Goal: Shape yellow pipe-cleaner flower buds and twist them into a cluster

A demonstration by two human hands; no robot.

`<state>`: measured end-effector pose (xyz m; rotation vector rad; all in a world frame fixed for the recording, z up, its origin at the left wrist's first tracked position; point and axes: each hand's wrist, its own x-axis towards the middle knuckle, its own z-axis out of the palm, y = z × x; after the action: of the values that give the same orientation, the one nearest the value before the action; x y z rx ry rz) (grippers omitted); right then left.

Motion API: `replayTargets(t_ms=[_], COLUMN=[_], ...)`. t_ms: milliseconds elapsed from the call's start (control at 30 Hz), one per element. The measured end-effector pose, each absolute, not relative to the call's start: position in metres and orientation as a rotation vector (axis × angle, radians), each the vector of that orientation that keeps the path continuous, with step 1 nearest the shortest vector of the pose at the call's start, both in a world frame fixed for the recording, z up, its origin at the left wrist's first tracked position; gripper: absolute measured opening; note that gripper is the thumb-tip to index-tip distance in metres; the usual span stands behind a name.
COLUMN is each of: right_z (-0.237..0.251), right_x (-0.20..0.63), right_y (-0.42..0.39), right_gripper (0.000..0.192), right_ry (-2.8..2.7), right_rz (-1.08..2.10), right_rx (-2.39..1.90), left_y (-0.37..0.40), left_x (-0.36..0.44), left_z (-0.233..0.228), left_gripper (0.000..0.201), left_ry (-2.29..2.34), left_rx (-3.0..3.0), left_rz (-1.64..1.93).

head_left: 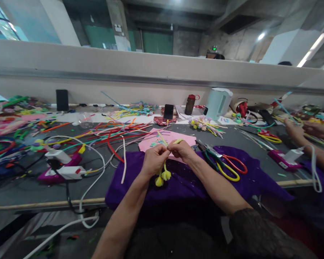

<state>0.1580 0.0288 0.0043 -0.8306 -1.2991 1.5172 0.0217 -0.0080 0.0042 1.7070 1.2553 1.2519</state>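
Yellow pipe-cleaner flowers (166,175) hang below my left hand (157,157), their stems pinched between its fingers. My right hand (181,149) is closed at the same stems, its fingertips meeting the left ones. A pale yellow pipe-cleaner end sticks out beyond each hand. Both hands are above a purple cloth (140,187) and the near edge of a pink sheet (151,138) with small green bits on it. Right of my right hand lie scissors (229,166) with one red and one yellow handle, beside dark-handled pliers (207,154).
Loose pipe cleaners (110,135) spread over the table's left side. Power strips (72,162) with cables lie left and right. A phone (168,112), a bottle (189,104), a kettle (218,103) and a flower bundle (205,124) stand farther back. Another person's hands (295,129) work at far right.
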Motion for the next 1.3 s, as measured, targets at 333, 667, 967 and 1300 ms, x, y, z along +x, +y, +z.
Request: replayTargets(t_ms=[333, 667, 967, 1300], right_z=[0.013, 0.013, 0.002, -0.002], right_x=[0.158, 0.160, 0.159, 0.156], right_y=[0.017, 0.012, 0.018, 0.020], right_gripper=[0.024, 0.029, 0.023, 0.016], right_ry=[-1.277, -1.306, -1.256, -1.251], right_rz=[1.543, 1.680, 1.581, 1.472], right_rx=[-0.709, -0.593, -0.567, -0.649], left_y=[-0.005, -0.007, -0.008, -0.010], left_x=[0.017, 0.011, 0.015, 0.016], left_z=[0.010, 0.008, 0.007, 0.007], left_gripper=[0.020, 0.022, 0.021, 0.024], left_ry=[0.972, 0.555, 0.544, 0.649], left_rx=[1.296, 0.937, 0.984, 1.017], left_rz=[1.218, 1.026, 1.008, 1.046])
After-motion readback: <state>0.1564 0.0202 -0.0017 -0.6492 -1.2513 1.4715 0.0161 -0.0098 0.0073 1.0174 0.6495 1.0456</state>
